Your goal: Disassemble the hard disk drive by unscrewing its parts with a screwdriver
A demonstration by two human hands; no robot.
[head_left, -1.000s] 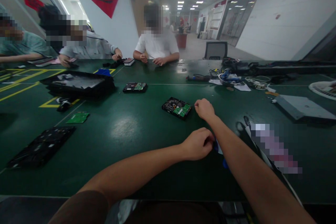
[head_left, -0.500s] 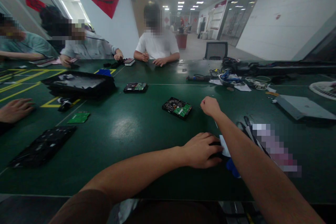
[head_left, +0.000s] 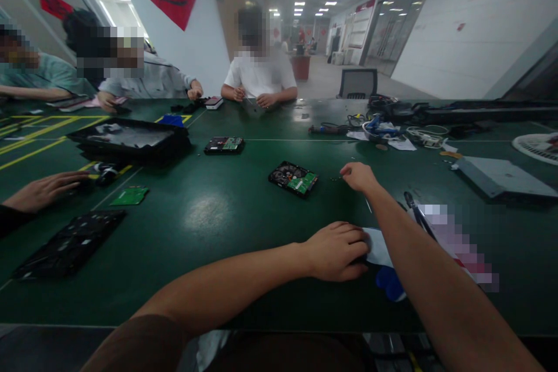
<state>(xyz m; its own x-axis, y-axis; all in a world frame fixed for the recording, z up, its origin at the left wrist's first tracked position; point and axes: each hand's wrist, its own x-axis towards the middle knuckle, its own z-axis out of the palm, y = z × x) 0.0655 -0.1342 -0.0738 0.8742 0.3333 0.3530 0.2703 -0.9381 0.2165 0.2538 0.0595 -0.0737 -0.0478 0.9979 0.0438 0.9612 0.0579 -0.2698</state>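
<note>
On the left of the green table (head_left: 244,215) sits a wide black tray (head_left: 135,154). Its bottom looks gray and shiny, and a crumpled pale thing (head_left: 110,127) lies inside, but I cannot tell what it is. The tray is where it was one second ago.

The hard drive (head_left: 293,178) lies flat in the middle of the table, and it has not moved either. Some tiny bits (head_left: 335,179) lie between it and the right hand (head_left: 358,176). That hand was close beside the drive before; now it is a little farther off. Its fingers are curled in, and I cannot tell if they pinch anything.

The left hand (head_left: 337,251) was curled up before. Now it rests with its fingers loosely spread, touching a white sheet (head_left: 378,249). A blue thing (head_left: 389,283) lies just beside the sheet, and more of both shows now.

Another person's hand (head_left: 51,190) has come in from the left, near a green circuit board (head_left: 131,196).
</note>
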